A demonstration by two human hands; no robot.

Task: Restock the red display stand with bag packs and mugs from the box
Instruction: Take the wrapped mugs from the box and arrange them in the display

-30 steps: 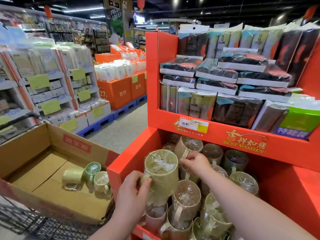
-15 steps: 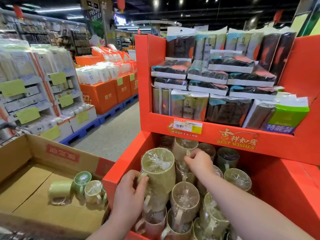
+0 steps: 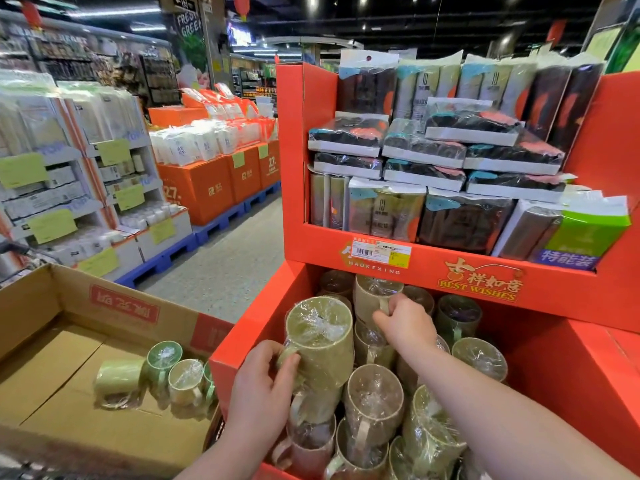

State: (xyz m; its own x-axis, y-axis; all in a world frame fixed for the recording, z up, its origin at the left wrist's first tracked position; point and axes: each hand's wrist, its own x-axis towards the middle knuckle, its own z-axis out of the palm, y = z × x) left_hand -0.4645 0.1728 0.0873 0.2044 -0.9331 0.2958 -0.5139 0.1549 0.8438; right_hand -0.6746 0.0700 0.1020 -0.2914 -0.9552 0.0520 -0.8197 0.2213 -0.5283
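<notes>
Almost nothing has been moved since the earlier frames: the same two mugs are gripped and only the view has drifted a little. Nearest, the left hand (image 3: 258,393) is curled at the handle of a wrapped green mug (image 3: 320,344), with thumb and fingers pinching it. The mug is held raised above the crowded lower tier of the red stand (image 3: 249,327). At near left, a few spare mugs (image 3: 162,370) are left lying in the box (image 3: 62,393). Farther in, the right hand (image 3: 407,325) is closed on a second mug (image 3: 372,294) in the back rows, its fingertips mostly hidden. Bag packs (image 3: 426,157) are stacked on the far upper shelf. This is judged a placing step. The raised mug should be seated upright in a gap, not on tilted neighbours. The film looks slippery, so the handle pinch should be kept until the mug is seated.
</notes>
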